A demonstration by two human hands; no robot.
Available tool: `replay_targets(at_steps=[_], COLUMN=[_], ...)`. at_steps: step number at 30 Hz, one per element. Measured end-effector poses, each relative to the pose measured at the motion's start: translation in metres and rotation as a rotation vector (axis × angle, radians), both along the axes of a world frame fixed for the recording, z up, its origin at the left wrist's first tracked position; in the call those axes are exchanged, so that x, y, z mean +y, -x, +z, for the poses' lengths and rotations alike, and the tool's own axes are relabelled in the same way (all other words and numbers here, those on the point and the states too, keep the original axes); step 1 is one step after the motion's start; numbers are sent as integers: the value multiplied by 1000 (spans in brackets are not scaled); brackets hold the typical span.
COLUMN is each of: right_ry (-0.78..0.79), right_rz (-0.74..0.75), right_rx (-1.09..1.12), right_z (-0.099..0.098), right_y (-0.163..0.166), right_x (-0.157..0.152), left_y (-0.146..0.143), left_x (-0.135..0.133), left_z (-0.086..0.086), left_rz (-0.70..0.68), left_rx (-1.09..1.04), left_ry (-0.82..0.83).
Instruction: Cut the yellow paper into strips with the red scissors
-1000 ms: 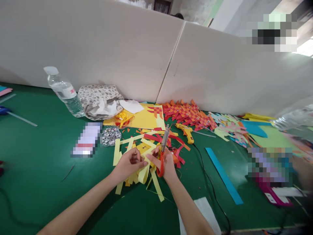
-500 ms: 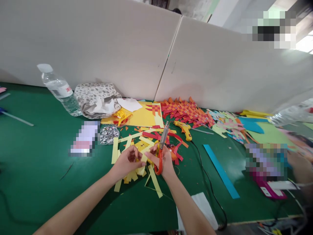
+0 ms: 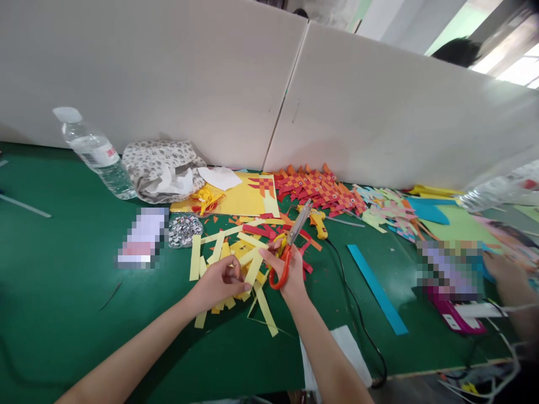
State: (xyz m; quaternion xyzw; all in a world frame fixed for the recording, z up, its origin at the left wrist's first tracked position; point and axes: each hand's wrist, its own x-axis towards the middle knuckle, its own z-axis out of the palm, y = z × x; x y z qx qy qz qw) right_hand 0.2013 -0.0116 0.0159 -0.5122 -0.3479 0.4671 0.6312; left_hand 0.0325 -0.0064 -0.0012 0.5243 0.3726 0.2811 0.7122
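My right hand (image 3: 290,272) grips red-handled scissors (image 3: 290,247), blades closed and pointing up and to the right. My left hand (image 3: 219,283) pinches a pale yellow paper strip (image 3: 254,269) that runs up toward the right hand. Both hands hover over a pile of yellow strips (image 3: 227,255) on the green table (image 3: 63,280). Red and orange strips (image 3: 261,230) lie just beyond the pile.
A water bottle (image 3: 95,154), a patterned cloth bag (image 3: 162,168), a dish of googly eyes (image 3: 185,229), a yellow sheet (image 3: 240,199), woven paper fish (image 3: 320,191), a glue gun (image 3: 318,221) with black cord and a blue strip (image 3: 374,286) surround me. Another person's hand (image 3: 503,269) works at right.
The scissors have swung from pointing nearly straight up to tilting right. My left hand still holds the yellow strip, now pulled straighter between the hands. The view has shifted slightly.
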Motion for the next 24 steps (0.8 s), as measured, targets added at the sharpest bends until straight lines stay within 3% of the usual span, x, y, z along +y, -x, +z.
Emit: replay_targets(at_steps=[7,15,21,24], right_ry=[-33,-51,-34,-18], right_rz=[-64,-80,-41,8], right_rx=[28,38,29,21], right_z=[-5,-7,-6,-4], right_y=[-4,-3,-2,2], right_x=[3,3,2,-1], left_y=[2,4,5,4], left_x=[4,4,4,5], left_z=[2,0,6,9], left_rz=[3,3,-37,22], left_rx=[-52,-51,-61,-71], left_ry=[90,80,58,21])
